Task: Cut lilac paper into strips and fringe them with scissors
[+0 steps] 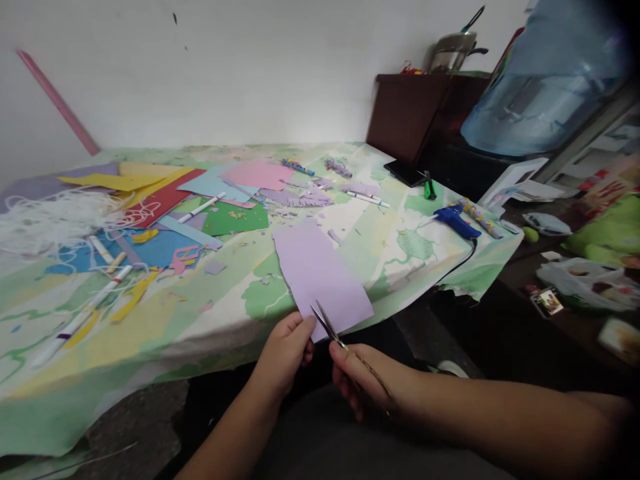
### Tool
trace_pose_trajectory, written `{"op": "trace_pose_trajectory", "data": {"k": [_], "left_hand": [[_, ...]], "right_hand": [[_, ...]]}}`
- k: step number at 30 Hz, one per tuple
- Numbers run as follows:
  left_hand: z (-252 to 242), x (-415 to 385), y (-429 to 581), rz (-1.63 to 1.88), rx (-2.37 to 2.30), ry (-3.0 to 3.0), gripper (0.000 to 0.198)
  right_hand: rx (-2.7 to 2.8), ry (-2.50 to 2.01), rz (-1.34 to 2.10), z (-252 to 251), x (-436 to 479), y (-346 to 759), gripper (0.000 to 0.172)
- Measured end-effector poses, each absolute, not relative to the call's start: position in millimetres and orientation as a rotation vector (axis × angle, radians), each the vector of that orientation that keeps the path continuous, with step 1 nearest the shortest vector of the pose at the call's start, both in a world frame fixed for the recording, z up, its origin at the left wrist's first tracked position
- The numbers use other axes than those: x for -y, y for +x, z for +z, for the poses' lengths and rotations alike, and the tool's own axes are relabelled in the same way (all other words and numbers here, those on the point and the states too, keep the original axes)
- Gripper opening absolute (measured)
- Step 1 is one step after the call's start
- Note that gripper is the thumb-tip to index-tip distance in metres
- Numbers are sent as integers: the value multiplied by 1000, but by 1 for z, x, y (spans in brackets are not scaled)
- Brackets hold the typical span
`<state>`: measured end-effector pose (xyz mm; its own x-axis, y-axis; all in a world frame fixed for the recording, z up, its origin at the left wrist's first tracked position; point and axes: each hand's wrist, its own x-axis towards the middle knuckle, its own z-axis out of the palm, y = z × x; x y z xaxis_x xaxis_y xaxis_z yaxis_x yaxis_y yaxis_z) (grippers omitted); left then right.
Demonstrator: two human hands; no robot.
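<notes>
Here the left hand [286,352] is pinching the lilac sheet [320,267] overhanging the tabletop's [270,290] near edge, the right hand [370,370] is grasping scissors [330,327], and their parted blades are risking nicking the left thumb should that thin paper slip.
</notes>
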<state>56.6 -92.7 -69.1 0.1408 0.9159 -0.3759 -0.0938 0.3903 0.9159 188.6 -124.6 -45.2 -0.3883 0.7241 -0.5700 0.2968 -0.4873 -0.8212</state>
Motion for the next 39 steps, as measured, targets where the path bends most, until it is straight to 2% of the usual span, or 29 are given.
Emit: {"op": "trace_pose_trajectory", "data": {"k": [9, 16, 25, 39], "left_hand": [[-66, 89, 52, 944, -1195, 849, 20], [-64, 88, 48, 885, -1200, 921, 22], [-65, 89, 47, 807, -1193, 995, 28], [-55, 83, 45, 787, -1136, 1011, 23]], "right_hand": [[1492, -1663, 1933, -42, 127, 198, 53], [1417, -1709, 2062, -38, 120, 200, 54], [1297, -1663, 2015, -36, 112, 183, 54], [1237, -1543, 1939, -44, 97, 160, 54]]}}
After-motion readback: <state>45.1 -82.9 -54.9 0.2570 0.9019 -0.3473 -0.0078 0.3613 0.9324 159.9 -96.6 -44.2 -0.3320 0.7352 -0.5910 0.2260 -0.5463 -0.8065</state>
